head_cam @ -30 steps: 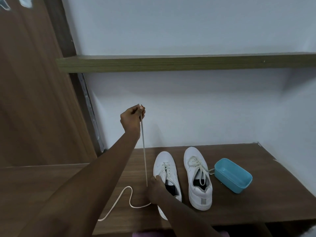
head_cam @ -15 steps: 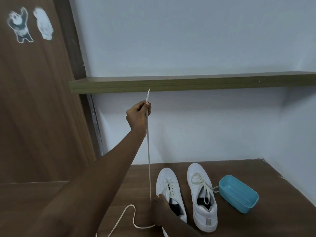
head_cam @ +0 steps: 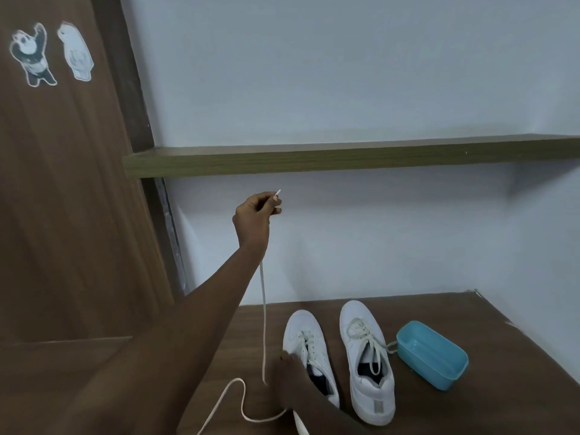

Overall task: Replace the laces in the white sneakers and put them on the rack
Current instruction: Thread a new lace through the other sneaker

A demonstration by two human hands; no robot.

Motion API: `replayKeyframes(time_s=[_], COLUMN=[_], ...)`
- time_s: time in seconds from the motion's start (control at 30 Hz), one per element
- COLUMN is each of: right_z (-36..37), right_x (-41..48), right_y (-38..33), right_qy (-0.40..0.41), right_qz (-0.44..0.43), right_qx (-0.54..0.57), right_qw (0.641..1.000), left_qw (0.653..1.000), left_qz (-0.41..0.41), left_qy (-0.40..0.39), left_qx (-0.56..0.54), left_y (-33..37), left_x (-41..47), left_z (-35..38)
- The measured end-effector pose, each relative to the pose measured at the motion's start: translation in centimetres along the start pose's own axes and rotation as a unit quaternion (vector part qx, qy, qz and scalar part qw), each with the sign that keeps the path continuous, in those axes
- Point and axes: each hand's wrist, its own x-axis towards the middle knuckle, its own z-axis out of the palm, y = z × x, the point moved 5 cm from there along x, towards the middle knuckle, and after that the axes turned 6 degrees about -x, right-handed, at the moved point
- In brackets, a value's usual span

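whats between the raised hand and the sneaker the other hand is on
Head view: a white lace hangs from the raised left hand down toward the sneaker that the right hand holds. Nothing else is in that stretch.

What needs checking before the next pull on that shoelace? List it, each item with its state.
1. Left hand pinching the cream flat shoelace near its tip: ok.
2. Right hand gripping the white low-top sneaker: ok.
3. Shoelace's lower end free of snags: cannot tell, the right hand hides it.
4. Slack on the brown wooden bench: ok, one loop.
5. Second white sneaker and light-blue plastic tub clear of the raised shoelace: ok.
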Motion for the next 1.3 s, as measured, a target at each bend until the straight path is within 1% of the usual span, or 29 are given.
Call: replayKeyframes(time_s=[0.03, 0.07, 0.1, 0.13, 0.17, 0.2, 0.23, 0.27, 0.3, 0.37, 0.4, 0.43, 0.53, 0.6, 0.63, 0.7, 0.73, 0.8, 0.87, 0.97, 1.03, 1.17, 1.23, 1.3], right_z=[-1.3, -2.5, -3.2, -3.6, -2.6, -1.8, -1.5, -1.6, -1.2, 0.0, 0.2, 0.5, 1.1, 2.1, 2.3, 1.6, 1.8, 2.2, 1.7, 1.3, 1.3, 2.2, 3.0, 3.9], right_x=[-0.7, -1.2, -1.0, -1.0, -1.4, -2.5, -3.1, -3.5, -3.7, -4.3, -4.5, -4.6, -5.0, -5.2, -5.4, -5.8, -5.9, -6.0, -5.8, -5.1, -4.9, -4.7, -4.6, -4.4], right_y=[1.3, 2.4, 4.4, 6.2, 6.5, 7.3, 8.1, 9.4, 10.4, 11.2, 11.0, 10.8, 10.5, 10.8, 10.8, 11.0, 11.0, 10.9, 10.8, 10.8, 11.2, 12.6, 13.5, 14.3], right_qy=[-0.027, -0.078, -0.03, -0.004, 0.005, 0.001, -0.006, 0.024, 0.044, 0.064, 0.043, 0.038, 0.026, 0.028, 0.019, 0.002, -0.016, -0.05, -0.044, -0.024, -0.02, -0.035, -0.058, -0.078], right_qz=[-0.011, -0.004, 0.054, 0.105, 0.128, 0.164, 0.185, 0.234, 0.261, 0.249, 0.237, 0.222, 0.18, 0.174, 0.154, 0.125, 0.129, 0.174, 0.22, 0.245, 0.266, 0.312, 0.34, 0.363], right_qx=[0.01, 0.053, 0.035, 0.097, 0.154, 0.185, 0.242, 0.267, 0.288, 0.308, 0.33, 0.339, 0.379, 0.413, 0.414, 0.369, 0.356, 0.344, 0.326, 0.277, 0.264, 0.338, 0.397, 0.44], right_qw=[1.0, 0.996, 0.997, 0.99, 0.98, 0.969, 0.953, 0.934, 0.92, 0.916, 0.913, 0.914, 0.908, 0.893, 0.897, 0.921, 0.925, 0.921, 0.918, 0.929, 0.927, 0.887, 0.851, 0.818], left_qw=[1.0, 0.998, 0.996, 0.992, 0.985, 0.975, 0.963, 0.952, 0.944, 0.929, 0.922, 0.917, 0.909, 0.907, 0.907, 0.903, 0.898, 0.889, 0.886, 0.886, 0.885, 0.891, 0.893, 0.904], left_qz=[0.002, 0.003, 0.0, -0.007, -0.016, -0.026, -0.036, -0.049, -0.068, -0.105, -0.122, -0.141, -0.176, -0.19, -0.196, -0.213, -0.221, -0.228, -0.232, -0.24, -0.252, -0.271, -0.279, -0.281], left_qy=[-0.017, -0.038, -0.062, -0.086, -0.11, -0.135, -0.157, -0.172, -0.183, -0.2, -0.208, -0.212, -0.199, -0.185, -0.181, -0.173, -0.173, -0.177, -0.178, -0.177, -0.18, -0.168, -0.149, -0.118], left_qx=[0.022, 0.045, 0.066, 0.093, 0.129, 0.173, 0.215, 0.248, 0.267, 0.293, 0.303, 0.306, 0.32, 0.327, 0.326, 0.33, 0.338, 0.355, 0.36, 0.354, 0.347, 0.323, 0.321, 0.3], left_y=[-0.7, -1.7, -3.0, -4.5, -6.1, -7.6, -9.0, -10.4, -11.7, -14.2, -15.2, -16.3, -18.7, -19.8, -20.3, -20.8, -20.7, -21.0, -21.2, -21.9, -22.2, -22.0, -22.3, -23.0], left_x=[-0.5, -1.1, -1.8, -2.6, -3.5, -4.4, -5.3, -6.3, -7.2, -8.9, -9.5, -10.2, -11.2, -11.5, -11.5, -11.6, -11.8, -12.0, -12.1, -12.0, -12.2, -12.8, -13.4, -14.0], left_z=[0.0, -0.2, -0.2, -0.4, -0.5, -0.7, -0.8, -1.1, -1.3, -1.8, -1.9, -2.0, -2.7, -3.3, -3.4, -3.3, -3.1, -2.8, -2.7, -2.6, -2.4, -1.8, -1.5, -1.4])
